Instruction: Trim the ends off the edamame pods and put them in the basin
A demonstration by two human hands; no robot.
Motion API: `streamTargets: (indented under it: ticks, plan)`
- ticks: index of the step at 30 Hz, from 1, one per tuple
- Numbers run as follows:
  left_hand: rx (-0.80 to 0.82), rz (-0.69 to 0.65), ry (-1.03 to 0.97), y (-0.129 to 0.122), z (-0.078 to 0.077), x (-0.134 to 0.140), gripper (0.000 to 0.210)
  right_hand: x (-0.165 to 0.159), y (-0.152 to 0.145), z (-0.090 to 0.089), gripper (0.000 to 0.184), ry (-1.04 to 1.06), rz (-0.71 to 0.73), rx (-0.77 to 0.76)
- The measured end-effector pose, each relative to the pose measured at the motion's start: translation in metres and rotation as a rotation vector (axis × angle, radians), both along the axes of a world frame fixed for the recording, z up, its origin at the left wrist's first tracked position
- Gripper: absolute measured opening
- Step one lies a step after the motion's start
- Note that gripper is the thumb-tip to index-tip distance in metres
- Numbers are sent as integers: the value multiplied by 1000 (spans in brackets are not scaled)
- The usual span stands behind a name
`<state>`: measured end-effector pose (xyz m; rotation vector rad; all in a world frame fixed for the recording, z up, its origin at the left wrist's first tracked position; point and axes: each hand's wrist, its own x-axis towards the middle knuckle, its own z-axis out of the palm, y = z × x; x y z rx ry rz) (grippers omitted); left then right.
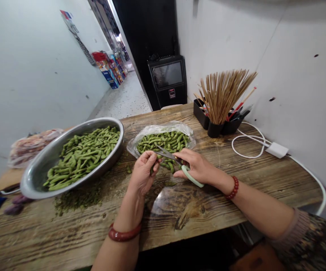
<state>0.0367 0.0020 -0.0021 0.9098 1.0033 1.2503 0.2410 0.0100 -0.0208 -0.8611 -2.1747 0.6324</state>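
Observation:
My right hand (193, 165) grips a pair of scissors (189, 176) with pale green handles, its blades pointing left and slightly parted. Close to the blade tips, my left hand (145, 167) pinches a green edamame pod (152, 170), mostly covered by the fingers. Just behind both hands lies a clear plastic bag (189, 130), spread open and full of edamame pods (165, 140). A few pods have spilled from its front edge. To the left stands a large metal basin (27, 184) heaped with more pods (86, 154).
Trimmed green bits (78, 201) litter the wooden table (117, 233) beside the basin. At the back right, a black holder (215, 130) carries many wooden skewers (225, 96). A white cable (246, 156) with an adapter (276, 149) runs along the wall. A packed plastic bag (33, 146) sits behind the basin.

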Motion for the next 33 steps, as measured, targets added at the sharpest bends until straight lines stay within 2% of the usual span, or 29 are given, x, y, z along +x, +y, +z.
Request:
streamTargets:
  ticks: [18, 33]
  plan:
    - [26, -44, -60, 0, -5, 1, 24, 0, -5, 6, 56, -43, 18, 24]
    - [13, -67, -27, -1, -4, 2, 22, -2, -2, 0, 38, 10, 42, 47]
